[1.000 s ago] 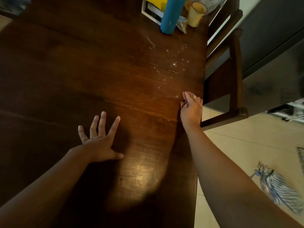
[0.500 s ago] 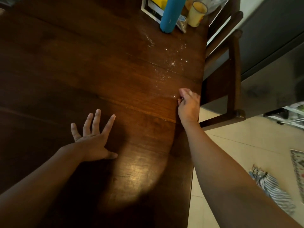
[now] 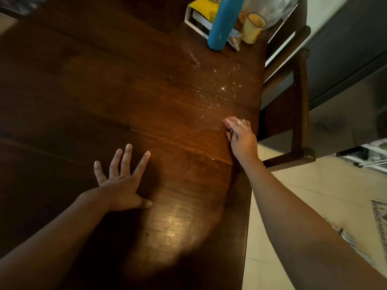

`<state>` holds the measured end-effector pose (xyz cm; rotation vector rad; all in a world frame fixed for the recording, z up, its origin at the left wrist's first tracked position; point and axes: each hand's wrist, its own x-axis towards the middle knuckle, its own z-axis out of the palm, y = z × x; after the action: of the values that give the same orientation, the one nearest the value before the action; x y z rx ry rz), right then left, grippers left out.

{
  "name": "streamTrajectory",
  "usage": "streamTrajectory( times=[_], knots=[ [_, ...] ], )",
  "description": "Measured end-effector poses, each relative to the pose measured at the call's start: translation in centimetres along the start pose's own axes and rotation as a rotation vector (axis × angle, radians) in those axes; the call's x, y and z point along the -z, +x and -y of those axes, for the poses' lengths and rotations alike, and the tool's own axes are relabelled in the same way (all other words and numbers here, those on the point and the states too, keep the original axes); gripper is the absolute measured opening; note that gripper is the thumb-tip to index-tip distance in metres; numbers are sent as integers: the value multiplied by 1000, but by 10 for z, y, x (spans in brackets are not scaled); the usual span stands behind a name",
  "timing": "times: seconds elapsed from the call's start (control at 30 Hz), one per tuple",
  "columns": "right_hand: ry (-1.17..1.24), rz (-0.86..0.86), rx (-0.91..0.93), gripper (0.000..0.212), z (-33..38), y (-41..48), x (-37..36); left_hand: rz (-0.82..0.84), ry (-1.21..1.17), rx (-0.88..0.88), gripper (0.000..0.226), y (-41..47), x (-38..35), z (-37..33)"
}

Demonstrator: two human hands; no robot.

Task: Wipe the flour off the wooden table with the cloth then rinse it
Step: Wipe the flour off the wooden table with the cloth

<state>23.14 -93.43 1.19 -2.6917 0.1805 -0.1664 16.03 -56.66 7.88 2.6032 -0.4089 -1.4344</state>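
Note:
The dark wooden table (image 3: pixel 104 91) fills most of the view. White flour specks (image 3: pixel 219 88) are scattered near its right edge, just beyond my right hand. My right hand (image 3: pixel 240 139) presses down on a small pinkish cloth (image 3: pixel 227 122) on the table close to that edge. Only the cloth's edge shows past my fingertips. My left hand (image 3: pixel 123 181) lies flat on the wood with the fingers spread, holding nothing.
At the far end stand a blue bottle (image 3: pixel 224 21), a yellow cup (image 3: pixel 253 28), a yellow-and-white box (image 3: pixel 201 13) and a clear plastic bag. A wooden chair (image 3: pixel 299 101) is pushed against the table's right side. A striped fabric (image 3: pixel 351 243) lies on the tiled floor.
Both hands stay in nearly the same places on the table. Only the view has shifted a little.

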Motion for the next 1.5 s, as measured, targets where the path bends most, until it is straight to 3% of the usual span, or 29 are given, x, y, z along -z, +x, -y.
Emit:
streamTrajectory(
  times=[0.1, 0.2, 0.23, 0.33, 0.47, 0.53, 0.6, 0.67, 0.7, 0.77, 0.87, 0.97, 1.03, 1.13, 1.17, 1.23, 1.33, 1.4, 1.5],
  knots=[
    [66, 18, 69, 43, -19, 10, 11, -10, -3, 13, 135, 2, -2, 0],
    [-26, -108, -191, 41, -4, 31, 12, -10, -5, 18, 137, 3, -3, 0],
    [-62, -125, -201, 41, 6, 33, 9, -9, -5, 19, 137, 3, -2, 0],
    [-1, -58, 13, 44, 33, 16, 0, -10, -4, 14, 137, 2, -2, -1],
    [92, 216, 417, 47, 48, -27, 1, -6, -7, 16, 135, 1, -2, -1],
    [111, 340, 482, 47, 39, -24, 6, -7, -10, 18, 135, 2, -2, -1],
    [79, 286, 304, 47, 38, -8, 3, -9, -14, 15, 135, 3, -2, -1],
    [27, 125, 72, 46, 59, 3, -8, -11, -30, 17, 135, 3, -2, -1],
    [21, 64, 41, 45, 75, 4, -14, -15, -35, 20, 135, 3, -2, -1],
    [86, 74, 182, 44, 105, -4, -23, -24, -46, 24, 135, 2, -4, -1],
    [206, 364, 566, 42, 116, -41, -26, -36, -47, 34, 134, 2, -4, -2],
    [246, 559, 730, 40, 84, -63, -12, -51, -59, 42, 134, 1, -3, -3],
    [234, 477, 650, 37, 57, -54, -4, -76, -75, 57, 134, 0, -5, -4],
    [161, 209, 234, 44, 52, -44, 2, -114, -93, 87, 136, 1, -7, -6],
    [133, 148, 198, 44, 61, -49, 2, -119, -96, 99, 137, 1, -6, -7],
    [191, 161, 410, 47, 72, -71, -4, -128, -114, 128, 138, -1, -3, -11],
    [315, 477, 751, 46, 54, -109, -11, -197, -137, 204, 140, -1, -7, -19],
    [312, 657, 810, 38, 36, -106, -6, -251, -126, 266, 141, 1, -11, -24],
    [242, 631, 838, 40, 41, -72, -4, -278, -171, 303, 144, 5, -11, -26]
  ],
)
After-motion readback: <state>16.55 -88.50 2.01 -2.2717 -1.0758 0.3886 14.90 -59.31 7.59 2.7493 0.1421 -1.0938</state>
